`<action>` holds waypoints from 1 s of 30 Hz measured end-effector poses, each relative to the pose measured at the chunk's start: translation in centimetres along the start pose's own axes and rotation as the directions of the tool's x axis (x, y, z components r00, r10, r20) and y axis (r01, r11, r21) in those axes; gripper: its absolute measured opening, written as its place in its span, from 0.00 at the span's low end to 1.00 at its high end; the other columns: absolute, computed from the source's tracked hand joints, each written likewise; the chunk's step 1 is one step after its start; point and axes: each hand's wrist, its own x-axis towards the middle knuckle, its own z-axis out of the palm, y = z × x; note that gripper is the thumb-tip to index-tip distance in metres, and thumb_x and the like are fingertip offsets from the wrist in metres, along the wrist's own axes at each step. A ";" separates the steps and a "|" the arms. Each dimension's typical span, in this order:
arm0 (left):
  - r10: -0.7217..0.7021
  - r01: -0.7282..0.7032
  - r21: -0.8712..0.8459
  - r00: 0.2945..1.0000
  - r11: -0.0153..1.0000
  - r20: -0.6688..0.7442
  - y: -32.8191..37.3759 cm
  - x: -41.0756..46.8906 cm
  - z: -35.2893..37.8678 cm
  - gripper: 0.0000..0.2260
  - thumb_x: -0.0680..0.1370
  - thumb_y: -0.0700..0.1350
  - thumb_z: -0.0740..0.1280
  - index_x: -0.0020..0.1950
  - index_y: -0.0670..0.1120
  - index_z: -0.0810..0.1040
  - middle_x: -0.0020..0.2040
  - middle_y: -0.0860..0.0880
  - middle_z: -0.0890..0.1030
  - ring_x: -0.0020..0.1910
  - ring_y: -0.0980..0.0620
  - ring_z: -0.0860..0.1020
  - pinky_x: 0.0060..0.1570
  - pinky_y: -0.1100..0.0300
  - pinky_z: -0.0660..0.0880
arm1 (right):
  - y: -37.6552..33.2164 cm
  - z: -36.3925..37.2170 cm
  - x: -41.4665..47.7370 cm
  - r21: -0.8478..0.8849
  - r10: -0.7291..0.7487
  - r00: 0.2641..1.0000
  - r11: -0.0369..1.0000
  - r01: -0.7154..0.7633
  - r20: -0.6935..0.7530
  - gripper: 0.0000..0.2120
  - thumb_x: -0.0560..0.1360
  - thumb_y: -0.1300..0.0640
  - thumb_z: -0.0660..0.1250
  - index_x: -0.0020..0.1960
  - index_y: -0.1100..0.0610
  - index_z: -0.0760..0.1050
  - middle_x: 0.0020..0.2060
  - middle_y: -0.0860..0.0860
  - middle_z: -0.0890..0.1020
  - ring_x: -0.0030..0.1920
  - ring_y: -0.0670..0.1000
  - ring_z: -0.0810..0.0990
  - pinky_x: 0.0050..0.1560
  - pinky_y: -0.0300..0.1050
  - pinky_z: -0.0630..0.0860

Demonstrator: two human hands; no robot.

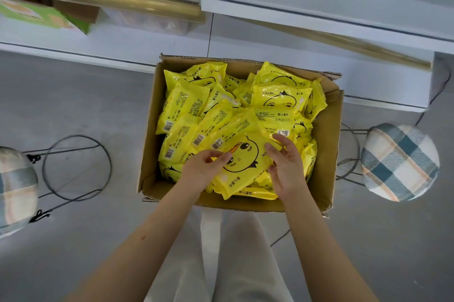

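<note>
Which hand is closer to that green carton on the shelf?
Left. The left hand pinches the duck-print pack on the side toward the green carton; the right hand holds its opposite edge, farther away.

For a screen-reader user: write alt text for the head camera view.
A left hand and right hand grip a yellow duck-face packet over an open cardboard box full of matching packets. The box stands on a grey floor between two plaid stools.

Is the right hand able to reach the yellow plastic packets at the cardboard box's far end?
Probably yes: the open box leaves the far packets uncovered, though the right hand holds a duck-print packet.
</note>
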 end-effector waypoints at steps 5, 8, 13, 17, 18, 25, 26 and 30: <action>0.070 -0.058 -0.155 0.995 0.986 0.074 0.1 0.6 -0.9 0.08 0.73 0.54 0.71 0.48 0.55 0.76 0.49 0.54 0.82 0.47 0.56 0.80 0.46 0.58 0.76 | -0.2 1.5 0.2 -0.103 0.068 0.985 0.993 -0.052 0.160 0.11 0.73 0.64 0.69 0.53 0.53 0.78 0.42 0.53 0.85 0.42 0.52 0.84 0.37 0.44 0.80; 0.089 -0.060 -0.230 0.989 0.971 0.115 0.1 0.8 -1.8 0.07 0.76 0.48 0.69 0.52 0.56 0.76 0.49 0.54 0.82 0.46 0.58 0.80 0.40 0.61 0.74 | -0.1 2.6 0.5 -0.174 0.047 0.980 0.985 -0.013 0.195 0.12 0.74 0.62 0.69 0.56 0.53 0.77 0.43 0.52 0.85 0.44 0.52 0.84 0.38 0.44 0.80; 0.072 -0.056 -0.354 0.997 0.934 0.034 -0.9 0.8 -3.7 0.05 0.78 0.46 0.66 0.52 0.50 0.80 0.44 0.52 0.84 0.45 0.51 0.80 0.43 0.58 0.75 | -0.9 3.0 1.9 -0.445 -0.212 0.977 0.872 0.203 0.030 0.16 0.75 0.52 0.68 0.63 0.48 0.73 0.59 0.45 0.79 0.59 0.44 0.77 0.56 0.41 0.73; 0.031 -0.019 -0.479 0.999 0.877 0.016 -1.8 0.9 -4.9 0.08 0.79 0.44 0.65 0.56 0.47 0.79 0.50 0.47 0.84 0.49 0.47 0.81 0.50 0.51 0.77 | -1.1 2.5 3.5 -0.662 -0.224 0.973 0.723 0.199 0.049 0.22 0.77 0.48 0.66 0.69 0.45 0.67 0.69 0.45 0.69 0.69 0.47 0.66 0.65 0.49 0.69; 0.018 -0.011 -0.504 1.000 0.864 0.007 -2.1 0.9 -5.1 0.08 0.79 0.44 0.65 0.56 0.48 0.79 0.50 0.48 0.84 0.49 0.47 0.81 0.51 0.51 0.77 | -1.2 2.4 3.8 -0.689 -0.221 0.973 0.696 0.201 0.060 0.23 0.77 0.48 0.65 0.70 0.46 0.66 0.69 0.46 0.69 0.69 0.47 0.66 0.66 0.49 0.68; -0.009 -0.017 -0.623 0.999 0.782 -0.039 -2.9 1.0 -5.4 0.08 0.79 0.43 0.64 0.57 0.52 0.78 0.49 0.51 0.84 0.46 0.53 0.82 0.44 0.57 0.76 | -0.5 3.0 5.1 -0.802 -0.208 0.971 0.557 0.217 0.118 0.28 0.77 0.46 0.65 0.74 0.52 0.63 0.55 0.47 0.78 0.57 0.45 0.71 0.55 0.42 0.65; -0.014 -0.015 -0.620 0.999 0.785 -0.041 -2.9 1.0 -5.5 0.08 0.79 0.43 0.64 0.57 0.51 0.78 0.49 0.51 0.84 0.45 0.54 0.82 0.43 0.57 0.76 | -0.4 3.1 5.1 -0.812 -0.220 0.969 0.542 0.217 0.112 0.28 0.76 0.45 0.65 0.73 0.52 0.64 0.55 0.48 0.76 0.55 0.46 0.72 0.54 0.41 0.68; -0.051 0.007 -0.636 0.997 0.772 -0.051 -3.2 1.1 -5.8 0.07 0.78 0.44 0.65 0.55 0.52 0.78 0.48 0.50 0.84 0.47 0.52 0.82 0.42 0.57 0.76 | 0.0 3.6 4.9 -0.783 -0.188 0.980 0.599 0.170 0.069 0.21 0.75 0.45 0.66 0.67 0.47 0.69 0.60 0.51 0.71 0.45 0.41 0.76 0.40 0.36 0.72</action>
